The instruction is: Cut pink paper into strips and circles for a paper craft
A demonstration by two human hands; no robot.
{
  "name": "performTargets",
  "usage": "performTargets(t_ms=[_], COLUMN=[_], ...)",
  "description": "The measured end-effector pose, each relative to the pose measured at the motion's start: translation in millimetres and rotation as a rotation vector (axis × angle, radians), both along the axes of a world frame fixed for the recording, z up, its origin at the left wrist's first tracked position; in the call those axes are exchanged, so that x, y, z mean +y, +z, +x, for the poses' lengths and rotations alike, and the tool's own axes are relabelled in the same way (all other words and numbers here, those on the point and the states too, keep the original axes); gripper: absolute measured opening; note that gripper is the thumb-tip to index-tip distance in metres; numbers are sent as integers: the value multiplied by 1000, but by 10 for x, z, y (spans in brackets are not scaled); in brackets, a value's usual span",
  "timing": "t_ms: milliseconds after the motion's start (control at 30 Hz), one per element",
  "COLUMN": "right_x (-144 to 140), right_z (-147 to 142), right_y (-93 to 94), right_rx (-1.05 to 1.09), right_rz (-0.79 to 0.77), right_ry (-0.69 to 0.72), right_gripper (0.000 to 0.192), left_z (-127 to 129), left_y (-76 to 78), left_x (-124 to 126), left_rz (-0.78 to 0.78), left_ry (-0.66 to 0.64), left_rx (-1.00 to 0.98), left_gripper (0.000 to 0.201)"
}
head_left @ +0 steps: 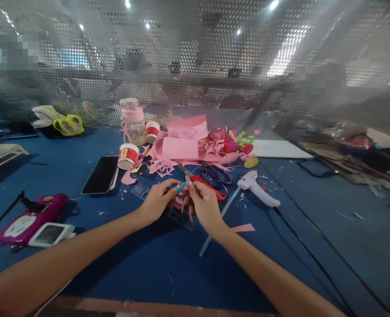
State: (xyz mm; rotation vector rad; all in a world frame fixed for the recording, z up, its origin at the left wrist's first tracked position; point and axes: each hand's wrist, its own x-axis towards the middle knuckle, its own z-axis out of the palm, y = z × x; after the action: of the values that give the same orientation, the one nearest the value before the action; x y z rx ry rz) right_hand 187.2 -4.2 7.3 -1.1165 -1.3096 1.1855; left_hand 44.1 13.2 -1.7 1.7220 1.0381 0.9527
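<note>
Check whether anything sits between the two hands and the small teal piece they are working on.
Nothing visible does. The left hand already pinches the small teal piece at its fingertips, and the right hand meets it from the other side. The red-handled scissors and clear ruler lie behind and beneath the hands, not between.

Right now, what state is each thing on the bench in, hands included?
Left hand: pinching the teal piece.
Right hand: fingertips closed at the same piece.
Phone: flat, screen dark.
Nearer paper cup: tipped on its side.
Farther paper cup: also tipped on its side.
Pink bottle: upright, lid on.
Glue gun: lying down, cord attached.
Scissors: lying flat, unheld.
</note>
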Motion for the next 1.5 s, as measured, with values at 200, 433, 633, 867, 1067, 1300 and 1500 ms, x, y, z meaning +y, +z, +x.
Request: performTargets(t_ms=[200,433,633,867,1067,1300,1500], right_x=[-2,-21,-2,-3,-36,-39,-27], right_z=[4,3,-22,-19,0,-4,-22], right_y=[-16,4,23,-12,3,9,28], right_rx=[-37,-48,57,47,-68,-52,51], right_rz=[72,2,-70,-45,35,18,-42], right_ry=[-12,-15,58,69,42,60,68], right_gripper=[29,32,33,32,28,36,35], left_z=[21,1,16,-3,0,2,-10], left_y=[-9,0,-36,-10,9,24,11], left_x=[-12,-26,-1,7,-21,-51,-21], left_rz=[-25,-37,-71,25,13,11,11], left_ry=[-82,-18,6,33,-84,-98,-44], left_rx=[32,-53,-67,-21,-75,30,21], left_gripper=[27,21,24,24,22,24,25])
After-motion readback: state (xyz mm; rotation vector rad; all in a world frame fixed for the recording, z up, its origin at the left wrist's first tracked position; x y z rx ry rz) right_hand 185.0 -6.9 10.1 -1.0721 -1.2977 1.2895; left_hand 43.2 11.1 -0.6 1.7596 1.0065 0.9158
